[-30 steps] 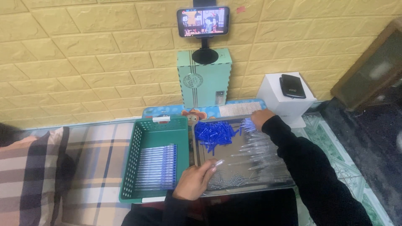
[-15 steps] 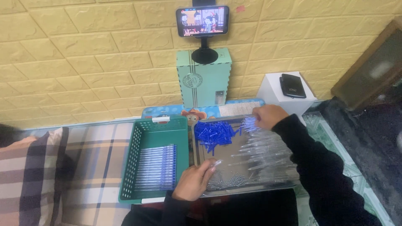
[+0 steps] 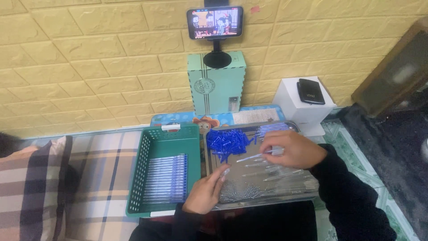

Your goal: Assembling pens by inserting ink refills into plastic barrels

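A shallow metal tray (image 3: 263,203) lies in front of me with a heap of small blue caps (image 3: 228,142) at its far left and several clear pen barrels (image 3: 276,176) spread over it. My right hand (image 3: 292,149) hovers over the tray's middle, pinching one clear pen barrel (image 3: 254,157) that points left. My left hand (image 3: 206,193) rests on the tray's near left edge, fingertips on the small parts there; whether it grips one is unclear. To the left stands a green plastic basket (image 3: 154,138) holding a neat row of finished blue pens (image 3: 166,177).
A phone on a stand (image 3: 215,22) sits on a teal box (image 3: 217,85) against the yellow brick wall. A white box (image 3: 298,107) with a dark phone (image 3: 310,90) stands to the right. A plaid cushion (image 3: 33,187) lies at left.
My right hand has come back from the tray's far right corner toward its middle, now holding a clear barrel. The left hand has stayed at the near edge.
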